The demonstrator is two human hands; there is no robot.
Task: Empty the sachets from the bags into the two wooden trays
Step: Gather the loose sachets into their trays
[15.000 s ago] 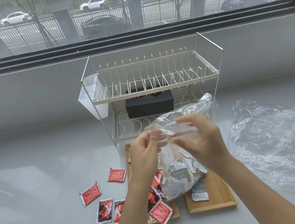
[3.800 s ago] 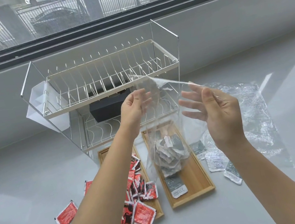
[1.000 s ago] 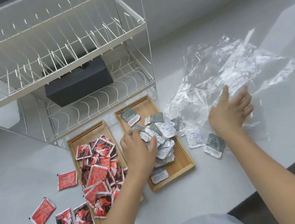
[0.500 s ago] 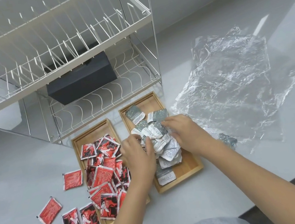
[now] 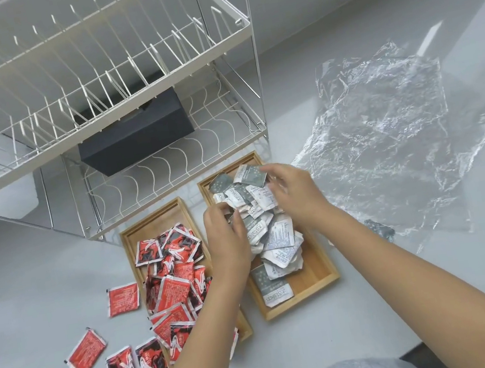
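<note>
Crumpled grey-white sachets (image 5: 269, 227), heaped

Clear bags (image 5: 388, 140) both lie flat on the counter right of the hands; 3.8 s ago one was held up, grey sachets (image 5: 269, 227) inside. Those sachets are now heaped in the right wooden tray (image 5: 315, 281). Right hand (image 5: 296, 195) came off the plastic it pressed 1 s ago and cups the heap's right side. Left hand (image 5: 227, 237) stays against its left side. Heap bunched tighter between the hands than 0.5 s ago.
</note>
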